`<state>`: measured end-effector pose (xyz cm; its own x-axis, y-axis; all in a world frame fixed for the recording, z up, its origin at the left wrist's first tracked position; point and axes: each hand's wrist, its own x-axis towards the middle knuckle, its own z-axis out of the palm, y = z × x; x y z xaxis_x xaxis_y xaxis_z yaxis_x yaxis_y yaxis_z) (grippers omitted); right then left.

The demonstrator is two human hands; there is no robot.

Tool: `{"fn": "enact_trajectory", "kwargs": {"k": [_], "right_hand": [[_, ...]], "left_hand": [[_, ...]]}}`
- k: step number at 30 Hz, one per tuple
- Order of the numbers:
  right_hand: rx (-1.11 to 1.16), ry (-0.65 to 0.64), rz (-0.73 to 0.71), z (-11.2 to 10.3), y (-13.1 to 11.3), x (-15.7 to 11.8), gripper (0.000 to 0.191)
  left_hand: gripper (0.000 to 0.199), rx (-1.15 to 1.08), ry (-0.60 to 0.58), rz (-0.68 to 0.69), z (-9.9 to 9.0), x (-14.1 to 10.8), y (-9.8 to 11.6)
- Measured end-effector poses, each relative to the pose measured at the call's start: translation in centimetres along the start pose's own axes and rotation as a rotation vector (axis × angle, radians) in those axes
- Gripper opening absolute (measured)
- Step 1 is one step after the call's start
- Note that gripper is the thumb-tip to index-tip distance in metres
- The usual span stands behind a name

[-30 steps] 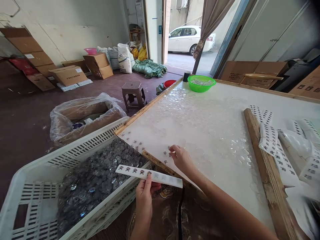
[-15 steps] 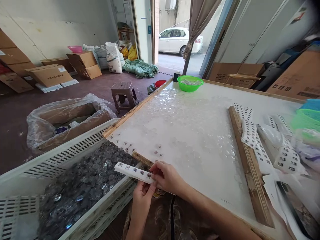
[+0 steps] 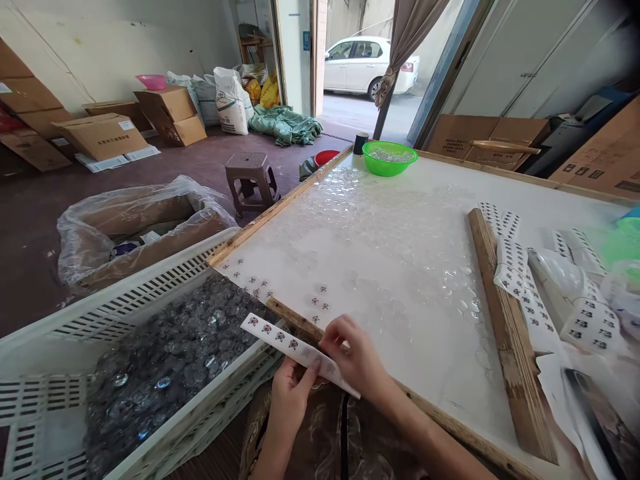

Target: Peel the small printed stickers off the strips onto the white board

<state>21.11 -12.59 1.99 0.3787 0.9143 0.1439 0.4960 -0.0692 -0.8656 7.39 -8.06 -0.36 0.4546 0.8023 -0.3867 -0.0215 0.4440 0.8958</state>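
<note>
My left hand grips a narrow white strip of stickers from below, thumb on top. A row of small dark-and-red printed figures runs along its left part; the right part looks bare. Just above the strip's right part, my right hand is closed in a pinch. A small sticker seems to be between its fingertips, mostly hidden. Several small stickered pieces lie on the white tabletop beyond my hands. Many clear round pieces spread across that table.
At the left stands a white plastic crate of shiny clear pieces. A wooden strip crosses the table at right, beside bundled sticker sheets and a phone. A green basin sits at the far corner; a stool stands beyond.
My right hand has lifted off the strip, moving slightly right. The strip now shows one printed figure fewer and a bare right part. The view has shifted slightly.
</note>
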Motion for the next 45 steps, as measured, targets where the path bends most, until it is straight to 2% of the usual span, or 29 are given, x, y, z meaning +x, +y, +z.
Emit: {"fn": "enact_trajectory", "kwargs": {"k": [2, 5, 7, 9, 12, 21, 27, 31, 34, 37, 41, 45], "right_hand": [[0.04, 0.076, 0.11, -2.4, 1.3, 0.9, 0.008], [-0.069, 0.112, 0.266, -5.7, 3.7, 1.9, 0.015], [-0.14, 0.076, 0.321, -6.9, 5.0, 2.1, 0.015], [-0.185, 0.02, 0.335, -7.1, 5.7, 2.0, 0.014], [-0.231, -0.042, 0.334, -6.7, 6.1, 1.9, 0.012], [-0.404, -0.092, 0.303, -5.7, 6.3, 2.3, 0.006], [-0.531, -0.132, 0.192, -3.1, 5.6, 2.7, 0.011], [-0.536, -0.144, 0.192, -1.7, 5.1, 3.8, 0.016], [-0.546, -0.106, 0.16, -1.1, 4.1, 4.0, 0.021], [-0.422, -0.061, 0.076, -0.2, 2.1, 3.3, 0.016], [-0.104, -0.169, 0.049, 1.6, -0.9, 2.0, 0.006], [-0.089, -0.108, 0.073, 2.6, -1.7, 1.2, 0.007]], "left_hand": [[0.028, 0.012, 0.05, -0.016, 0.2, -0.2, 0.3], [0.029, 0.024, 0.079, -0.007, 0.3, -0.3, 0.5], [0.03, 0.028, 0.086, 0.007, 0.4, -0.4, 0.5], [0.03, 0.036, 0.092, 0.017, 0.4, -0.5, 0.6], [0.031, 0.037, 0.098, 0.021, 0.4, -0.6, 0.7], [0.03, 0.015, 0.121, 0.02, 0.3, -0.5, 0.7], [0.03, 0.005, 0.086, -0.002, 0.2, -0.4, 0.8], [0.029, 0.028, 0.055, -0.01, -0.3, -0.2, 0.7], [0.031, 0.057, 0.012, -0.015, -0.7, 0.0, 0.6], [0.027, 0.049, -0.044, 0.002, -0.7, 0.1, 0.3], [0.022, 0.145, -0.113, 0.047, -0.4, -0.2, -0.5], [0.024, 0.199, -0.14, 0.066, -0.4, -0.3, -1.1]]}}
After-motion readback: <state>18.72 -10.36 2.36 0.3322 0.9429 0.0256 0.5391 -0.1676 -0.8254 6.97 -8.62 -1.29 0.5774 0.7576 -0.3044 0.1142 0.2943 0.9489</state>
